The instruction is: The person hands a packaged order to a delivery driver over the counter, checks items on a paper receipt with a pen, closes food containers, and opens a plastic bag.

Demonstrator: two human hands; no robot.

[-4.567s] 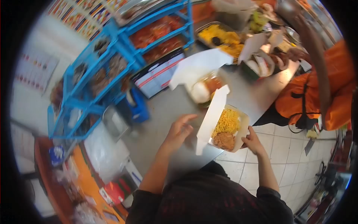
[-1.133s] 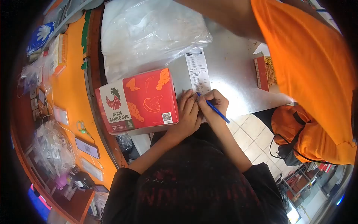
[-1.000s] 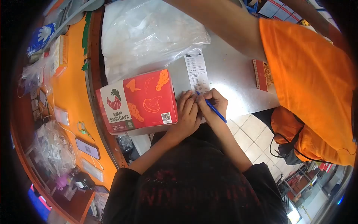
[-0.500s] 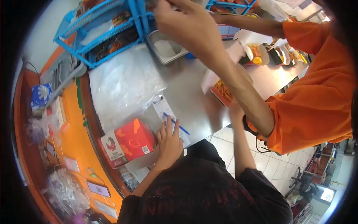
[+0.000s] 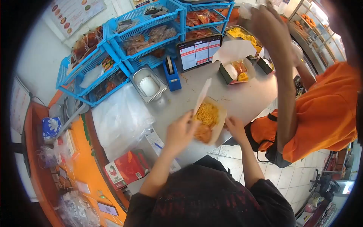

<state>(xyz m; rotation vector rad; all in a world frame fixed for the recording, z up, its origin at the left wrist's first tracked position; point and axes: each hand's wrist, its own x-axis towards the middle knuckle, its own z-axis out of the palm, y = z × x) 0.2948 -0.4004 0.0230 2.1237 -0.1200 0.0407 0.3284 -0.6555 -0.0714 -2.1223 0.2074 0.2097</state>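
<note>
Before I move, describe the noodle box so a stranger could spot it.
Find the metal counter in front of the tablet. Toward its near edge, between the left hand and the right hand, is the noodle box, its pale lid raised. Unlike the open box beside the tablet, which holds a white mound, this one shows yellow noodles.

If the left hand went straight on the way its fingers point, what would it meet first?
Most likely the raised white lid of the noodle box; the left hand's fingertips look right by it, though blur hides whether they touch.
</note>
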